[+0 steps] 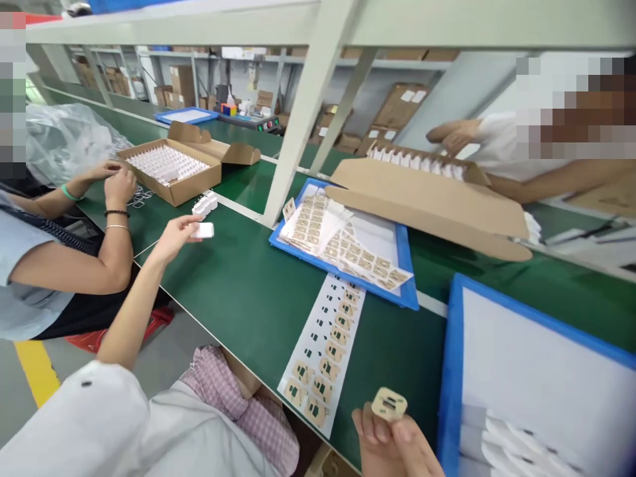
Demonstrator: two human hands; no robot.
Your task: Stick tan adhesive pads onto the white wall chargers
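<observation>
My left hand [173, 240] reaches out to the left over the green table, its fingers closed on a small white plastic piece [205, 230]. Just beyond it stands a short row of similar white pieces [205, 203]. Near the lower edge, my right hand [395, 445] pinches a tan rounded-square pad [389, 404] with small cut-outs, between thumb and fingers. A white sticker sheet [318, 338] lies to the left of that hand. Tan pads remain on part of it, while other spots show only small dark holes.
A blue-rimmed tray [410, 265] holds more pad sheets. Another blue tray [452, 371] at right contains white pieces. An open cardboard box [199, 182] of white parts stands beside a co-worker's hands [119, 182]. A shelf post [303, 106] rises mid-table; another person works behind a carton [427, 205].
</observation>
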